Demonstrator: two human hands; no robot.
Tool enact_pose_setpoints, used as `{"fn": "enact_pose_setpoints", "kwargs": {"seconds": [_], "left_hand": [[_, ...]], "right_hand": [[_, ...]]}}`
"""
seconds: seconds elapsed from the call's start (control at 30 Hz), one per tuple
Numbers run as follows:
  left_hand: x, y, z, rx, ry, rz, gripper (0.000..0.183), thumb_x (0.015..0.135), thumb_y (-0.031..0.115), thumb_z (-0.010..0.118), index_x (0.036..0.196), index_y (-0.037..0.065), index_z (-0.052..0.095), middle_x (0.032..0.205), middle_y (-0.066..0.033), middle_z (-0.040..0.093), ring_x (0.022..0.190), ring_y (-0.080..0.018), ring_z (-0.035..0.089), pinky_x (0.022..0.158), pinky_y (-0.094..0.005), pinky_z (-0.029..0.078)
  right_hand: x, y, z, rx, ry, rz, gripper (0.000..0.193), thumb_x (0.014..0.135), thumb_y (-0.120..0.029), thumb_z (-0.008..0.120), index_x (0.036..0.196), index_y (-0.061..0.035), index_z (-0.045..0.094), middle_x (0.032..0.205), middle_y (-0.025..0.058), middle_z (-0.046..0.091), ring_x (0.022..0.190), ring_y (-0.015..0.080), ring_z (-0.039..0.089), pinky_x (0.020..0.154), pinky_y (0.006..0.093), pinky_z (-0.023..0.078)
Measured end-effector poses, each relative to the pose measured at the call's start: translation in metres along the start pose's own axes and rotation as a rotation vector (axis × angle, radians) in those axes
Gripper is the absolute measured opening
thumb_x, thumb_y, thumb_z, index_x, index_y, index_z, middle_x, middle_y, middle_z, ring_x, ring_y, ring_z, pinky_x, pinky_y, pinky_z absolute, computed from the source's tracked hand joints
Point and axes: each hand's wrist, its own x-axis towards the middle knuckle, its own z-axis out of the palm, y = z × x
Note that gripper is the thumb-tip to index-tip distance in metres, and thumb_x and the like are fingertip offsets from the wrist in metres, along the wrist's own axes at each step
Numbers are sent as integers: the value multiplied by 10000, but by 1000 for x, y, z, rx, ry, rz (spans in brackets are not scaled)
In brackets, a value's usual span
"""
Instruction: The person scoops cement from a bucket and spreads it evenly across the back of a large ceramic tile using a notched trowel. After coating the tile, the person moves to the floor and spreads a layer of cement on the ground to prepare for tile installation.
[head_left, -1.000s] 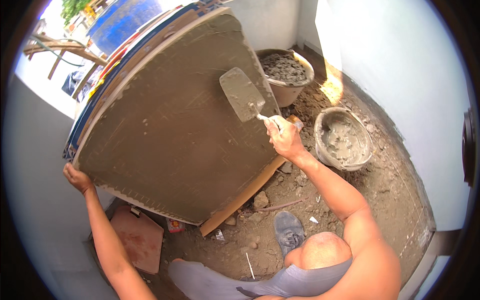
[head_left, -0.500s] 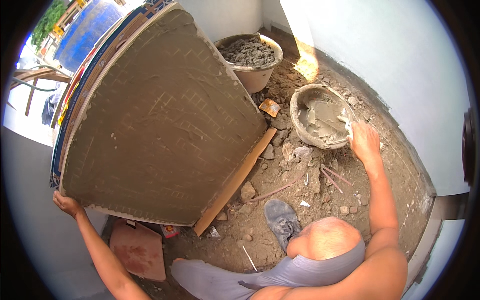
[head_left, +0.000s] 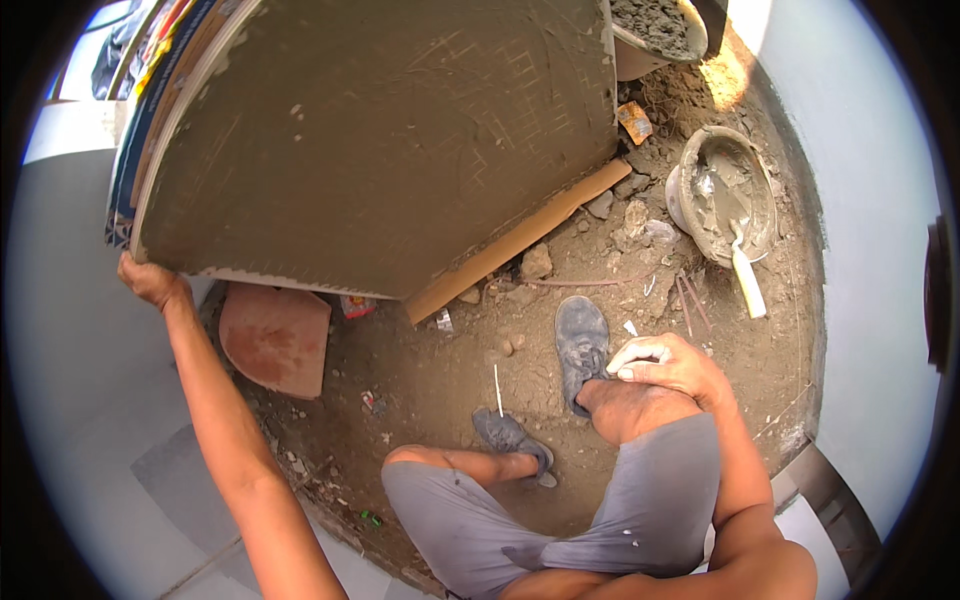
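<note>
My left hand [head_left: 153, 282] grips the lower left corner of a large tile [head_left: 390, 140] whose facing side is coated in grey mortar. The tile leans at the front of a stack, its lower edge by a wooden strip [head_left: 520, 240]. My right hand [head_left: 672, 365] rests on my bent leg just below the knee, fingers loosely spread and holding nothing. A trowel [head_left: 748, 280] leans in a mortar-smeared bucket [head_left: 683, 190] at the right, its pale handle over the rim. The trowel's blade is mostly hidden in the wet mortar.
Another bucket [head_left: 640, 62] of dark mortar stands at the far right of the tile. A reddish stained slab [head_left: 275, 335] lies below the tile. Stones [head_left: 537, 262], thin sticks [head_left: 690, 300] and an orange wrapper [head_left: 634, 122] litter the dirt. A pale wall [head_left: 870, 250] bounds the right.
My right hand has left the bucket and come back to my leg. The trowel now leans in the bucket. The view has shifted downward; my left hand stays at the tile's corner.
</note>
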Motion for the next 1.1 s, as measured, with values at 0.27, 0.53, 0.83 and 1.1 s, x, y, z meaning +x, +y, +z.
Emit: {"fn": "enact_pose_setpoints", "kwargs": {"seconds": [0.27,0.53,0.83,1.1], "left_hand": [[-5,31,-28,165,-402,-437,483,1005,396,446,1163,-53,528,1143,-200,579,1042,-285,545,937,-389,417],[-11,283,-45,136,-604,324,210,972,205,571,1013,-1,559,958,-124,522,892,-252,527,844,-363,440],[-29,441,248,140,-753,511,439,954,378,582,1187,7,557,1220,-214,528,1186,-354,501,1015,-434,400],[-46,416,355,277,-788,349,501,1003,397,494,1295,-7,543,1356,-222,514,1302,-358,439,1109,-448,300]], "right_hand": [[-111,14,57,-29,451,361,400,939,-318,604,1038,63,675,956,148,717,902,236,657,851,336,494],[-291,141,104,-36,637,743,292,899,-248,652,853,36,702,724,60,668,683,141,581,670,328,494],[-110,-32,-100,-80,692,397,263,909,-249,652,812,-5,645,639,65,611,591,143,545,577,359,445],[160,-163,-288,-85,839,-60,197,876,-207,619,914,-31,699,800,153,685,733,263,666,692,362,504]]}}
